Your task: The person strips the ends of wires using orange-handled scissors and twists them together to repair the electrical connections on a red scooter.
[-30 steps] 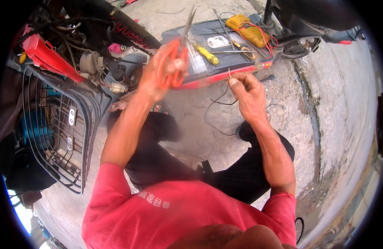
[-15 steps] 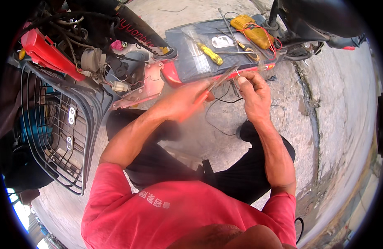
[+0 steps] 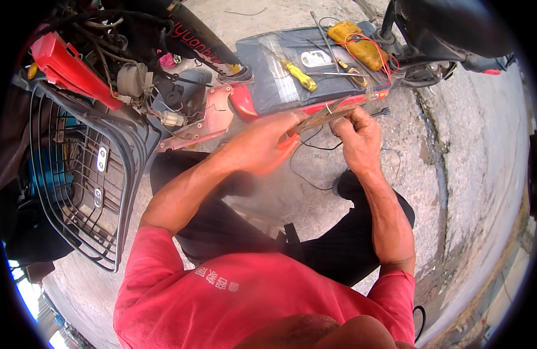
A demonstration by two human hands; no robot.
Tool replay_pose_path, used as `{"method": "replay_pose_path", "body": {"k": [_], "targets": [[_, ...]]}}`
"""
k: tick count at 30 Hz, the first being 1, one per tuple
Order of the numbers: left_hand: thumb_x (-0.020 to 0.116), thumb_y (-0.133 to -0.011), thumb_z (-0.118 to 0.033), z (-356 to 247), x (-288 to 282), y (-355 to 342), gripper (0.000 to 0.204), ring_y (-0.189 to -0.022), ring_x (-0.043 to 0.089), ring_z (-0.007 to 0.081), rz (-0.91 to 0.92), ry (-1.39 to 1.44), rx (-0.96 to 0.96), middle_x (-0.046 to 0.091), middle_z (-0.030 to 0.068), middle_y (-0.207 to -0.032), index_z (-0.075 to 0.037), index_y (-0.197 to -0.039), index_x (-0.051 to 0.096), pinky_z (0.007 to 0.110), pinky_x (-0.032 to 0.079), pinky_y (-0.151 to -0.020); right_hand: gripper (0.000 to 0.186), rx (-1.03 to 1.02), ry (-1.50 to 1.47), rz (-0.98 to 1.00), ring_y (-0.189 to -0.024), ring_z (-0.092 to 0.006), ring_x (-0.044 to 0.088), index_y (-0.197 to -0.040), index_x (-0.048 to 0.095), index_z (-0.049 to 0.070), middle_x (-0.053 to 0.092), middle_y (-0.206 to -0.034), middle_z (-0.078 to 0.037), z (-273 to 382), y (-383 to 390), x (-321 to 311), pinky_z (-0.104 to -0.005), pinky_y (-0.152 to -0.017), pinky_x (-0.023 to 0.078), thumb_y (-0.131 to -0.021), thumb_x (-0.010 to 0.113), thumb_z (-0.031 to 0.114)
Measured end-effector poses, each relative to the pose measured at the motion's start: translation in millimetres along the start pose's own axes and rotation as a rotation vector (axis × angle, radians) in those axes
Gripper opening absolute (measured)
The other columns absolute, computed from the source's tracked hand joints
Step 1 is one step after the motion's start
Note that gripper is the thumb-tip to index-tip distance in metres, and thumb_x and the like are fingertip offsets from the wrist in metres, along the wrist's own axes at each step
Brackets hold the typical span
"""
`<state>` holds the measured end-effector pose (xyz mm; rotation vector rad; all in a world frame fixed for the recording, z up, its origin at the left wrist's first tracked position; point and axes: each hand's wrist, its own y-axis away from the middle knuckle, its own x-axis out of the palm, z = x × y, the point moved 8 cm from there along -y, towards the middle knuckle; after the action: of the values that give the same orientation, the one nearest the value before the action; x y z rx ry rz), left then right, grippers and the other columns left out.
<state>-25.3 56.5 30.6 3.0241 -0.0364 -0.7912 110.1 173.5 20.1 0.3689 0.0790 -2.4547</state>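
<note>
In front of the scooter's footboard, my left hand (image 3: 267, 142) is closed around orange-handled pliers (image 3: 287, 141). Their long, brownish jaws reach toward my right hand, blurred by motion. My right hand (image 3: 354, 136) is closed, thumb and fingers pinched together on a thin wire, mostly hidden by the fingers. A short pale wire end (image 3: 329, 109) shows at the jaws. Below the hands a thin black cable (image 3: 319, 145) loops down to the ground.
On the footboard (image 3: 254, 75) lie a yellow-handled screwdriver (image 3: 300, 77), several other tools and a yellow multimeter (image 3: 361, 49) with red leads. A black wire basket (image 3: 120, 192) stands at the left, below exposed wiring and a red panel (image 3: 65, 70). Concrete ground (image 3: 472, 151) extends rightward.
The pliers' jaws have tilted flatter and shifted right, nearer my right hand. The right fingers have curled in tighter, and the pale wire end sits slightly farther left.
</note>
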Motion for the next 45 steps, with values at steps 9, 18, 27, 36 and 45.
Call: {"method": "replay_pose_path", "body": {"k": [9,18,27,36,45], "targets": [[0.058,-0.090,-0.004,-6,-1,0,0.032,-0.089,0.061,0.0365,0.022,-0.051,-0.020,0.060,0.0185,-0.097,0.002,-0.121,0.056,0.043,0.049,-0.075,0.020,0.001,0.004,0.016,-0.073,-0.0110,0.059,-0.095,0.069,-0.003,0.067,-0.076,-0.008,0,0,0,-0.0295,-0.071,0.050,-0.084,0.062,0.012],[0.058,-0.090,-0.003,-4,0,3,0.029,-0.085,0.060,0.0355,-0.010,-0.025,0.028,0.059,0.0173,-0.094,0.000,-0.119,0.057,0.043,0.048,-0.073,0.018,0.003,0.017,0.009,-0.070,-0.0116,0.060,-0.093,0.069,-0.002,0.068,-0.075,-0.008,-6,-1,-2,-0.0300,-0.068,0.050,-0.083,0.064,0.013],[0.058,-0.091,-0.005,-2,2,3,0.021,-0.077,0.059,0.0348,-0.032,-0.060,0.060,0.057,0.0173,-0.086,0.000,-0.111,0.057,0.044,0.046,-0.067,0.018,0.021,0.016,-0.004,-0.070,-0.0130,0.062,-0.093,0.068,-0.003,0.068,-0.076,-0.008,-9,-2,-2,-0.0303,-0.068,0.050,-0.082,0.063,0.011],[0.058,-0.091,-0.006,1,3,4,0.013,-0.074,0.058,0.0373,-0.027,-0.036,0.007,0.057,0.0187,-0.083,-0.002,-0.103,0.055,0.044,0.046,-0.065,0.011,0.056,-0.029,-0.059,-0.067,-0.0061,0.053,-0.088,0.066,-0.002,0.062,-0.070,-0.001,-2,-1,-2,-0.0257,-0.063,0.046,-0.080,0.064,0.006],[0.065,-0.079,-0.001,7,4,5,0.050,-0.079,0.062,0.0337,0.022,-0.061,-0.026,0.060,0.0180,-0.087,-0.001,-0.127,0.053,0.041,0.049,-0.072,0.010,0.000,0.036,-0.082,-0.062,-0.0076,0.047,-0.079,0.059,-0.001,0.055,-0.063,-0.002,0,-2,-2,-0.0280,-0.059,0.044,-0.079,0.065,0.008]]}}
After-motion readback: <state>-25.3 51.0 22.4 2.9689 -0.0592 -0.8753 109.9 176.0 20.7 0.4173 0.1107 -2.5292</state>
